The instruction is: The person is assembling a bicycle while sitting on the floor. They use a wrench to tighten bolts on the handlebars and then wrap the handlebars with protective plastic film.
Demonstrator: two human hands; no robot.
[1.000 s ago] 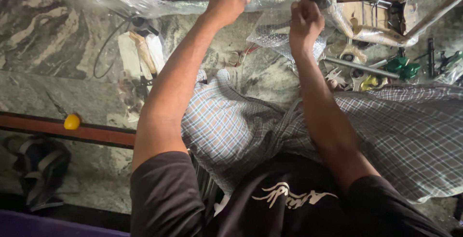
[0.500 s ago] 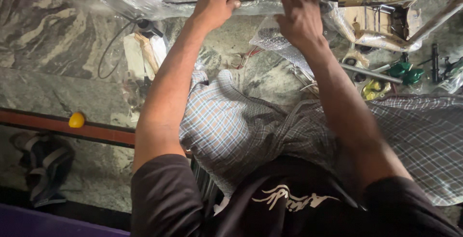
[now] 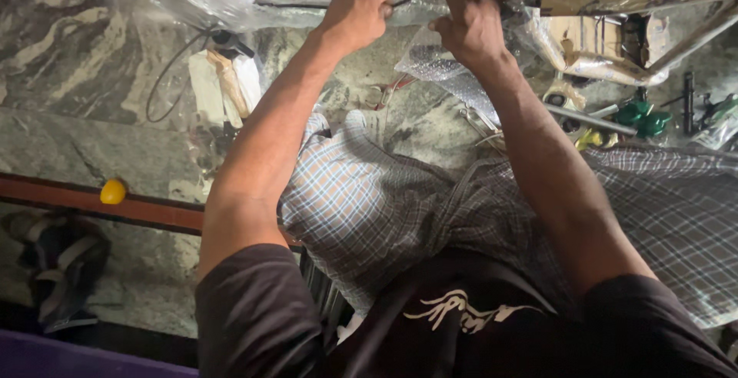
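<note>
Nearest the camera are the dark shirt with a pale emblem [image 3: 453, 313] and, beyond it, the checked cloth [image 3: 384, 209] draped over the lap, from which both bare forearms run up toward the top of the view. The left hand [image 3: 357, 9] is closed into a fist around a thin dark rod [image 3: 296, 3] that lies inside clear plastic wrap [image 3: 231, 5]; the right hand [image 3: 473, 16] is likewise clenched, knuckles up, gripping the wrap and whatever runs through it just beside the left. Compared with a second ago the two fists stand closer together and more level: the right hand, which was lower and a little apart, has risen to the same line as the left, so the grip now looks two-handed on one stretch of the wrapped length, which I judge to be a pulling or tearing of the covering rather than a mere reach. The plastic is crumpled and glossy, bunched where the fingers press, and a patch of bubble wrap [image 3: 446, 70] hangs below the right fist. What exactly the rod joins to is hidden by the film. Farther out, on the veined stone floor [image 3: 69, 86], lie a black cable [image 3: 165, 78], folded paper [image 3: 227, 86], green-handled tools [image 3: 642, 116] and cardboard [image 3: 600, 36]; at the left edge a small yellow ball [image 3: 113, 191] sits on a reddish strip [image 3: 77, 197], near dark sandals [image 3: 58, 259]
</note>
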